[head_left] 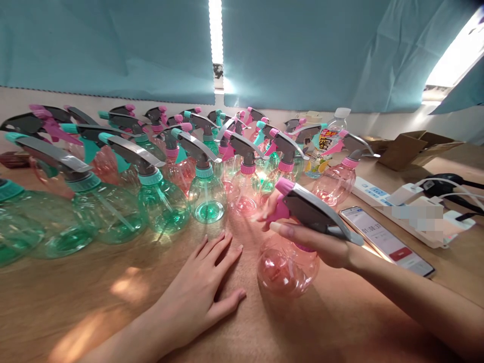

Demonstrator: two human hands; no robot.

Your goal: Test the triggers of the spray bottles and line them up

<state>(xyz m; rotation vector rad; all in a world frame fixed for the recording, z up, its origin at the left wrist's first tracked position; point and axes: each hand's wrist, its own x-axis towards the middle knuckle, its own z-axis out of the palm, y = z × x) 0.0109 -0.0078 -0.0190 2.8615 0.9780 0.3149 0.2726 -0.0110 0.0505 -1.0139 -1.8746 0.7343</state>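
While the right hand (327, 244) grasps the pink spray bottle (287, 269) around its neck, fingers reaching forward by the trigger, the left hand (206, 275) lies free, palm down, fingers spread on the bench (34, 312)! That bottle sits just right of the left hand, and whether its base touches the wood, I can't tell. Beyond, it's a crowd: green bottles (162, 209) on the left, pink-topped ones mixed in behind! And over on the right, a lit phone (387, 239) beside a power strip (393, 214)!
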